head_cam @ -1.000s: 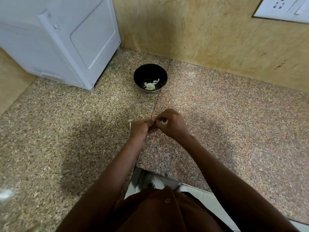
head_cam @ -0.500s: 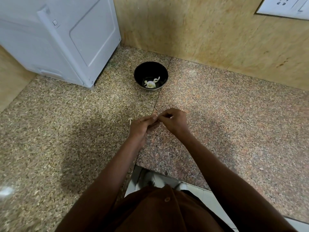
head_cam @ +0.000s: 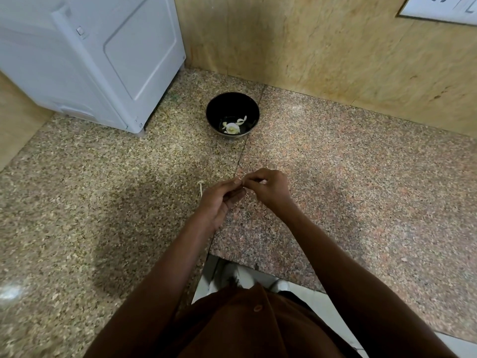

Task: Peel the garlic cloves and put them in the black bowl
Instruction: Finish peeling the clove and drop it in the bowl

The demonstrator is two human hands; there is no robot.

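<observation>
A black bowl (head_cam: pixel 232 104) stands on the granite counter near the back corner, with a peeled garlic clove (head_cam: pixel 233 128) and bits of white skin inside. In front of it, above the counter's seam, my left hand (head_cam: pixel 222 197) and my right hand (head_cam: pixel 268 186) meet fingertip to fingertip. Both pinch a small garlic clove (head_cam: pixel 243 183), which is almost wholly hidden by the fingers. A thin strip of pale garlic skin (head_cam: pixel 200 187) lies on the counter just left of my left hand.
A white appliance (head_cam: pixel 103 55) stands at the back left on the counter. A tan stone wall (head_cam: pixel 335 52) runs behind, with a white socket plate (head_cam: pixel 444 9) at the top right. The counter's front edge (head_cam: pixel 258 270) is cut in near my body.
My hands have stayed together at the same spot. The fingers have shifted slightly around the clove, and my left hand's fingers are now more stretched out.
</observation>
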